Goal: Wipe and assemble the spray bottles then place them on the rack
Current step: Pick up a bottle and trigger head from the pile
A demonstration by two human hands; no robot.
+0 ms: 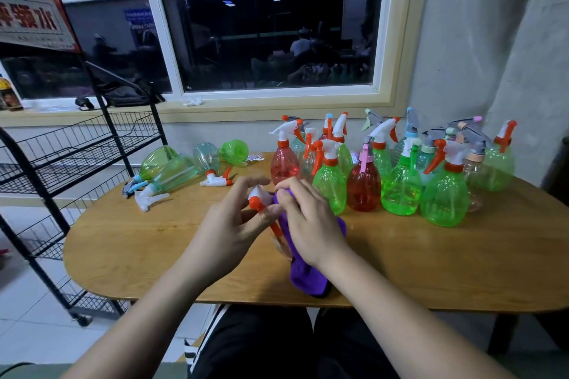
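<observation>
My left hand [237, 218] pinches a white and orange spray head [258, 198] above the middle of the wooden table [154, 249]. My right hand [304, 221] grips a purple cloth [308, 278] and presses it against the spray head. A clear bottle [280, 244] shows faintly beneath my hands, mostly hidden. Several assembled green and red spray bottles [400, 181] stand upright at the back right. Several bare green bottles [172, 166] lie on their sides at the back left, with loose spray heads [215, 179] beside them.
A black wire rack [67, 151] with basket shelves stands left of the table on a tiled floor. A window and its sill run behind the table. A grey wall closes off the right side. My legs are under the table's near edge.
</observation>
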